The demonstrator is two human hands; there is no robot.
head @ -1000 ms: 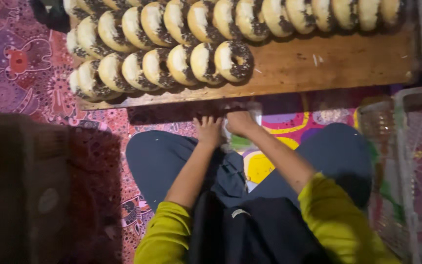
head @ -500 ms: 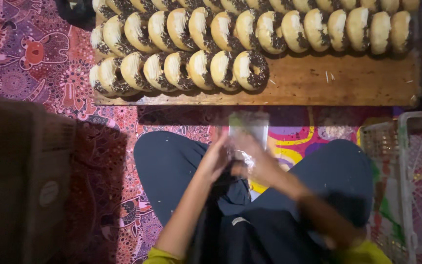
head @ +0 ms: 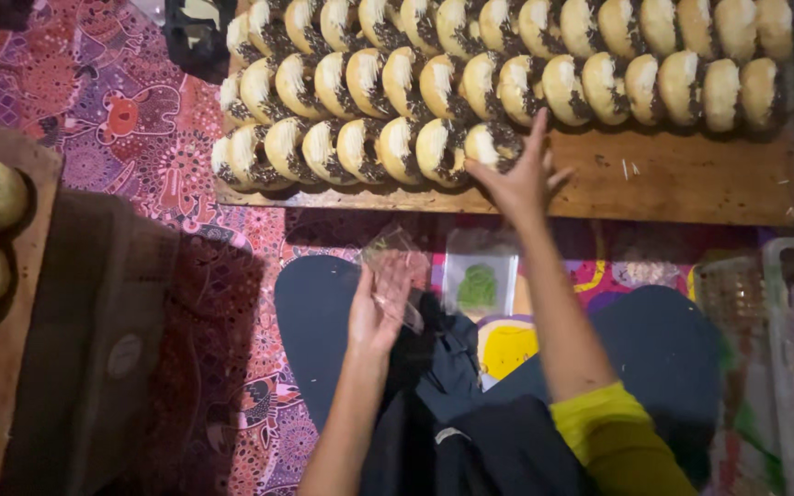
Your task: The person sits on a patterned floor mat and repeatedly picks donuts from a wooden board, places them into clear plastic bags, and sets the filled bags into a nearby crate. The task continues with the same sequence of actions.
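Note:
Rows of pale doughnuts with dark chocolate topping (head: 507, 64) stand on edge on a long wooden board (head: 691, 179). My right hand (head: 516, 174) reaches up with fingers spread and touches the last doughnut (head: 493, 147) of the nearest row. My left hand (head: 379, 303) stays over my lap and holds a small clear plastic bag (head: 397, 262). More clear bags (head: 480, 276), one with a green print, lie on the patterned mat between my knees.
A second wooden board (head: 11, 303) with a few doughnuts sits at the left edge. A brown cardboard box (head: 103, 340) lies beside it. A clear plastic tub (head: 774, 349) stands at the right. A dark object (head: 197, 37) rests at the top left.
My hands were together over the bags in my lap. Now the right hand has gone up to the nearest row of doughnuts, while the left keeps a clear bag.

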